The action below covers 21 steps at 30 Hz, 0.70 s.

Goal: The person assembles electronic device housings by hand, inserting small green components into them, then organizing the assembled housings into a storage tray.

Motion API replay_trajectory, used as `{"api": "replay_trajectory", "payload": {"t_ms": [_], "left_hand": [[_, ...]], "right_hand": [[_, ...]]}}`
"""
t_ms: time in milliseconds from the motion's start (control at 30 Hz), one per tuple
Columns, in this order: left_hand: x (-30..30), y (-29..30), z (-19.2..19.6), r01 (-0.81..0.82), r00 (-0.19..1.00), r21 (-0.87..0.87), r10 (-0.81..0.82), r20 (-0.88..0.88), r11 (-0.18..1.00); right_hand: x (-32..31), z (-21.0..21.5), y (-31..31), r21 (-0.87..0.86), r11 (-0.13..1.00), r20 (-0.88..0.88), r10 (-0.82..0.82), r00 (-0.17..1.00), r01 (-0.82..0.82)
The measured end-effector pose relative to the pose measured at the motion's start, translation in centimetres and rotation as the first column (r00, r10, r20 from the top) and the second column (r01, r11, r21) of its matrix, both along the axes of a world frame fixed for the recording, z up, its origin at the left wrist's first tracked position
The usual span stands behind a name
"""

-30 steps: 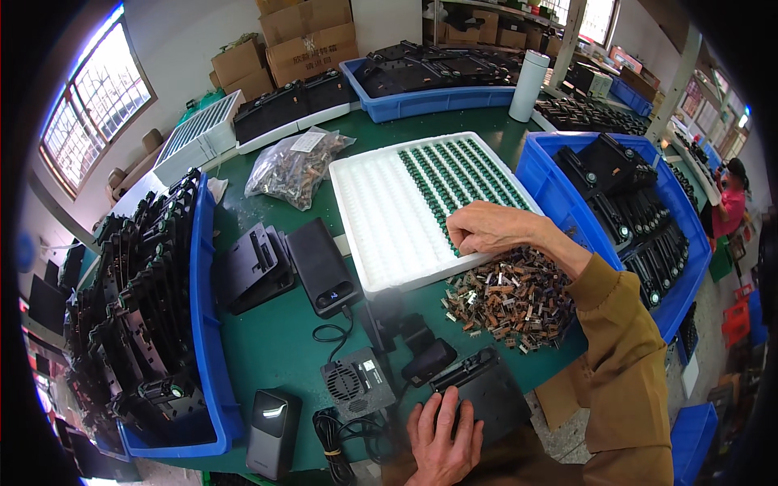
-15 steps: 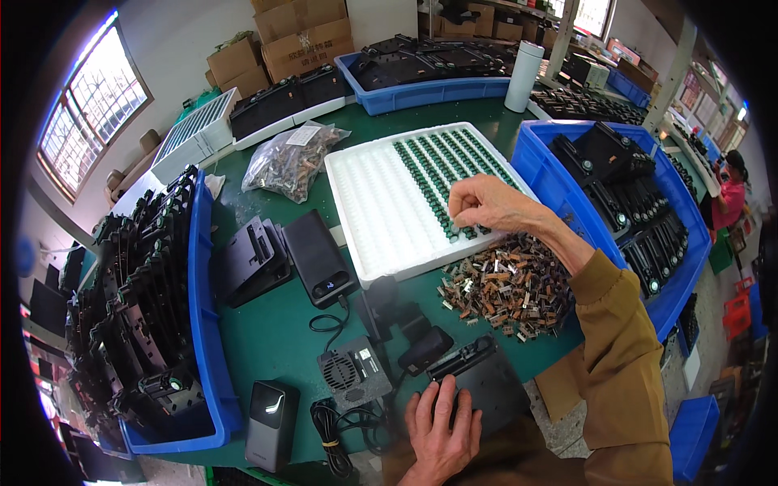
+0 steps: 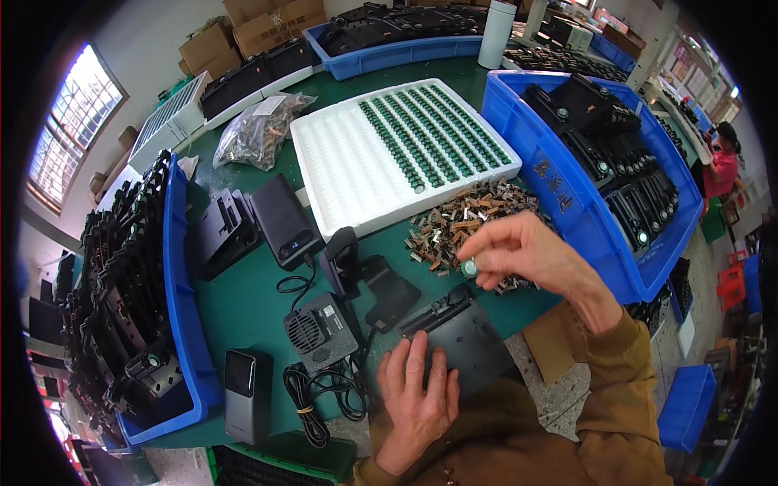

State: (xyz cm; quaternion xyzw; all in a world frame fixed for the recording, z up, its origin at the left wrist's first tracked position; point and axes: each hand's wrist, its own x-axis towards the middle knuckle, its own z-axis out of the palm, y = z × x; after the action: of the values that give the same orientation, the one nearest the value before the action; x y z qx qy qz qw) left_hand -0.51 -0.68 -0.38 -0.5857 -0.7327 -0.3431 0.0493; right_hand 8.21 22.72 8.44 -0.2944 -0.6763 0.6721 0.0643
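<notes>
My left hand (image 3: 415, 397) lies with fingers spread on a flat black plastic housing (image 3: 478, 340) at the near edge of the table. Between the thumb and fingers of my right hand (image 3: 531, 257) is a small round green part (image 3: 469, 267), held above the housing's far right side. Just beyond that hand spreads a heap of small metal-and-brown slide-switch-like pieces (image 3: 446, 227). Behind the heap lies a white foam tray (image 3: 356, 224), its right part filled with rows of small green parts (image 3: 429, 134) and its left slots bare.
Blue crates of black housings stand at left (image 3: 180, 324) and right (image 3: 559, 174). A power bank (image 3: 284, 219), a small speaker-like box (image 3: 320, 330), a coiled cable (image 3: 312, 405) and another dark power bank (image 3: 248, 397) lie between. A white bottle (image 3: 496, 34) stands at the back.
My right hand has come from over the foam tray back toward me, now with the round green part showing in its fingers. My left hand stays on the housing. The view has tilted downward.
</notes>
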Motion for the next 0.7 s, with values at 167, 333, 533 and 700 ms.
{"api": "replay_trajectory", "payload": {"t_ms": [167, 333, 533, 700], "left_hand": [[0.1, -0.3, 0.0, -0.001, 1.000, -0.017, 0.001, -0.004, 1.000], [0.2, -0.2, 0.0, 0.000, 1.000, -0.028, -0.001, -0.011, 1.000], [0.2, -0.2, 0.1, 0.007, 1.000, -0.029, -0.007, -0.013, 1.000], [0.2, -0.3, 0.1, 0.004, 1.000, -0.040, -0.005, -0.012, 0.999]], "right_hand": [[1.5, -1.4, -1.7, -0.088, 0.996, 0.014, -0.019, 1.000, 0.020], [1.3, -2.8, -1.8, -0.101, 0.994, -0.019, -0.032, 0.999, 0.030], [0.9, -3.6, -2.2, 0.030, 0.999, -0.023, 0.031, 0.999, -0.030], [0.7, -4.2, -2.8, 0.170, 0.985, 0.021, 0.014, 1.000, -0.018]]}}
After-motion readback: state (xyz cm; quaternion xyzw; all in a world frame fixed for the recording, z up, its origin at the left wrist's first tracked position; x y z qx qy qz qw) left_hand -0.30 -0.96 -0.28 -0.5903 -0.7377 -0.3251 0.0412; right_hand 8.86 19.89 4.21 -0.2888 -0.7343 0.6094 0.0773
